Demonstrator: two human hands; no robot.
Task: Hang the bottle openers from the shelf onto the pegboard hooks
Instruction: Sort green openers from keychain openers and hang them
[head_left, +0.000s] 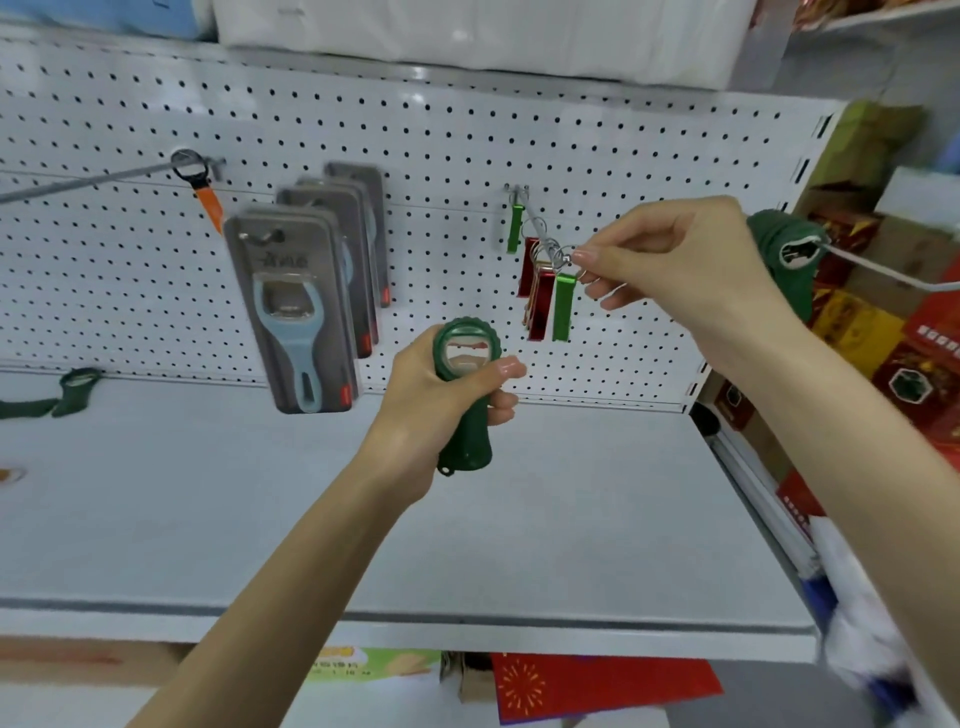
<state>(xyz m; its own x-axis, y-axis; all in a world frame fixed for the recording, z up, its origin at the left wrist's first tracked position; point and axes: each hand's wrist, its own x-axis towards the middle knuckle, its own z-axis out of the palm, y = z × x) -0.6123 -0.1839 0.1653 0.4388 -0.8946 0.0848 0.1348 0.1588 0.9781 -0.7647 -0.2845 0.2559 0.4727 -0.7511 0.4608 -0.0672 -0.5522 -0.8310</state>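
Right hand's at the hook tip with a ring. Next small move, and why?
Probably push the wire key ring of the bright green flat metal opener further back along the silver peg hook, then release. The right hand pinches it at the hook's tip, where it could slip off.

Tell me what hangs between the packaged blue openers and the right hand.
In the head view, a hook strung with keyring openers hangs there; the right hand pinches the front green keyring opener by its ring.
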